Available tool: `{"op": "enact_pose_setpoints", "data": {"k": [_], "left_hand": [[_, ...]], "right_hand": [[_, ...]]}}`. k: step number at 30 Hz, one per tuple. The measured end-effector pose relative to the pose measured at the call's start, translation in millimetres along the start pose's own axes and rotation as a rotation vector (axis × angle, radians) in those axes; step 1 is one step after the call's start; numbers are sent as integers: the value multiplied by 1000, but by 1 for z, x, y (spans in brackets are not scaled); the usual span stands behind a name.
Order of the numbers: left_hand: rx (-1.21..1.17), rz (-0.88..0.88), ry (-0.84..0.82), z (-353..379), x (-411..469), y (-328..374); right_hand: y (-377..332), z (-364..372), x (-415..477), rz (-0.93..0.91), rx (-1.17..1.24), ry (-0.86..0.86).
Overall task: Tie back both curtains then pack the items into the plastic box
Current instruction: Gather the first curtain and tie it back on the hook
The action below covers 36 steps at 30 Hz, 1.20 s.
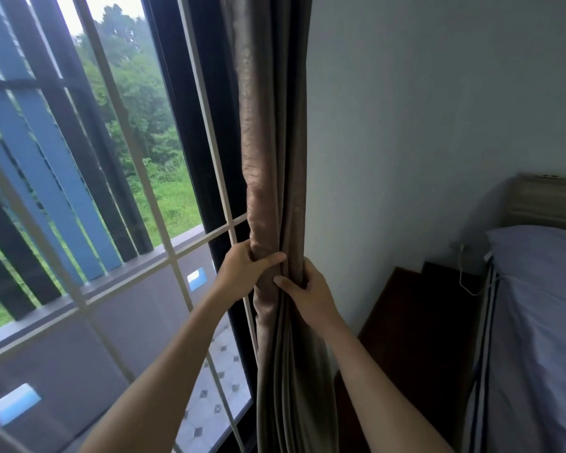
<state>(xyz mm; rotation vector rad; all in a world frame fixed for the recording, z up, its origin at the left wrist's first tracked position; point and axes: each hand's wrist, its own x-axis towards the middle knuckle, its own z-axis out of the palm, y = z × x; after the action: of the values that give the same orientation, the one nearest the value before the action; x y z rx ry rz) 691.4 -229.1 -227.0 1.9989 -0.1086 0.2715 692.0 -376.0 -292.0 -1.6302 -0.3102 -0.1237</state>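
A brown curtain (272,158) hangs gathered into a narrow bundle at the right edge of the window, against the white wall. My left hand (242,273) wraps around the bundle from the window side, thumb across the front folds. My right hand (307,295) grips the same bundle from the wall side, slightly lower, fingers tucked behind the fabric. Both hands squeeze the folds together at about sill height. No tie-back band and no plastic box are in view.
A window with white grille bars (125,138) fills the left. A dark wooden bedside table (415,322) stands below right of the curtain. A bed with a grey sheet (543,322) and a headboard (549,204) lies at the right, with a white cable (464,279) hanging beside it.
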Motion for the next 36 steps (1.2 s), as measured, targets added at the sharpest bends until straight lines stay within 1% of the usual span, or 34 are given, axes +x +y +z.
{"op": "enact_pose_setpoints", "data": {"k": [4,5,7,9,11,15,17,19,21,24,26,28,29,31,32,33,34,35,36], "left_hand": [[147,34,140,10,-3,1],[193,49,171,12,-3,1],[332,121,240,15,-5,-2],[506,206,303,16,-9,-5],[583,216,333,18,-12,-5],[552,144,314,28,-18,3],[497,130,301,34,-19,3],[444,90,258,37,-19,1],[448,57,252,39,-14,-2],[492,36,318,38,-2,-8],[471,41,356,40,4,-10],[413,43,382,44,7,-10],[379,43,389,47,7,-9],[314,46,402,53,8,-8],[279,45,405,55,9,-8],[251,44,408,55,11,-10],[236,43,410,55,14,-11],[231,39,413,54,18,-14],[226,32,417,53,22,-17]], "right_hand": [[9,35,-18,-174,-270,391],[11,43,-24,-197,-321,459],[14,50,-31,-226,-337,517],[18,53,-30,-236,-327,528],[21,55,-26,-244,-345,517],[29,63,-22,-321,-383,495],[34,67,-19,-354,-410,463],[39,72,-16,-345,-462,424],[46,73,-13,-347,-482,418],[40,62,-13,-353,-347,271],[31,47,-14,-307,-184,157],[22,34,-9,-194,-7,133],[20,29,-4,-109,146,179],[27,17,12,81,486,381],[37,10,20,173,556,494],[54,4,29,253,522,570],[72,-3,37,318,437,586],[93,-10,45,373,327,556],[112,-16,52,428,186,480]]}}
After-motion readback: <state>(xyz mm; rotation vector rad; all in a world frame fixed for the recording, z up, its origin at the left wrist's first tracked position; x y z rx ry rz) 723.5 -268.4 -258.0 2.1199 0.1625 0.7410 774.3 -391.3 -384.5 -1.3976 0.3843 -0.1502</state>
